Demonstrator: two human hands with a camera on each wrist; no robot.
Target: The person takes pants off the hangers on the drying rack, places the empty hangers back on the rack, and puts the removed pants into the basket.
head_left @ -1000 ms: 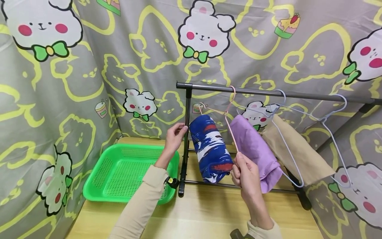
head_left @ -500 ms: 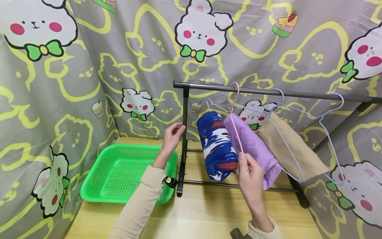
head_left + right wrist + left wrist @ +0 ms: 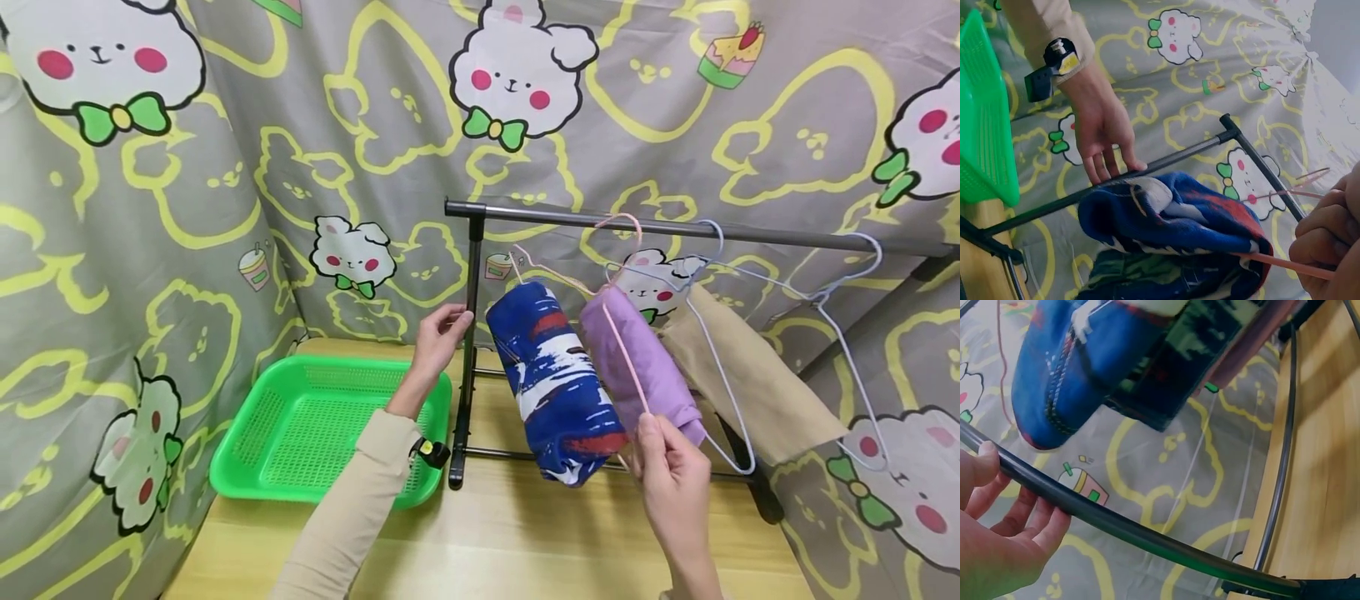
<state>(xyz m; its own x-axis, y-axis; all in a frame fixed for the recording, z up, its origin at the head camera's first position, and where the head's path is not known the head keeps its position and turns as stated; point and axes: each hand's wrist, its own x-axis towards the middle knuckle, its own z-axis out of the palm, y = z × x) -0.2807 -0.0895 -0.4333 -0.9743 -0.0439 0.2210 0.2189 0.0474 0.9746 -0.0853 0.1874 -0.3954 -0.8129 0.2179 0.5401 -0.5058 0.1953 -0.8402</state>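
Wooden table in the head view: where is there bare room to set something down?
The wooden table is bare at its front, between the left sleeve and the right hand, before the black rack. The green basket also has bare floor. Crowded: below the rail, where the blue patterned cloth, purple cloth and beige cloth hang close together.

A blue garment [image 3: 555,383] (splashed with white and red) is draping over a tilted pink hanger [image 3: 626,358], both slanting near the black rack post [image 3: 473,271].
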